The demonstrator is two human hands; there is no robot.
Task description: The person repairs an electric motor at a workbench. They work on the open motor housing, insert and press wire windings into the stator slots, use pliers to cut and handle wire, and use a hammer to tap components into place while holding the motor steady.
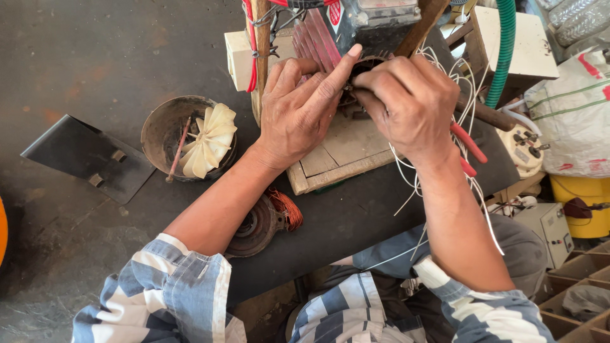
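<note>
Up at twelve o'clock a dark box (375,22) with a red-and-white label at its left corner stands at the back of the wooden board (343,149); a cream rectangular box (239,58) sits just left of it at eleven. Over at three o'clock, a white woven sack (575,117) with red and green stripes, and below it a yellow tub (581,197). A green hose (504,51) runs down at one o'clock past a flat white slab (530,44).

Now the hands. Both meet at the top centre over a small dark round motor part (363,70), mostly hidden between them. The left hand (298,114) is half curled, its forefinger stretched out straight and pressed along the part's upper edge. The right hand (410,101) is curled tight, fingertips pinched in on the part from the right. Exactly what each fingertip grips, I cannot tell. Thin white wires (413,181) trail down from under the right wrist, and red-handled pliers (469,149) lie just beside that wrist, at three o'clock from it.

On the dark counter (356,216), at nine o'clock, a rusty bowl (162,127) holds a cream plastic fan blade (208,141). At seven o'clock of the board, a motor stator with copper winding (270,219) rests touching the left forearm.
</note>
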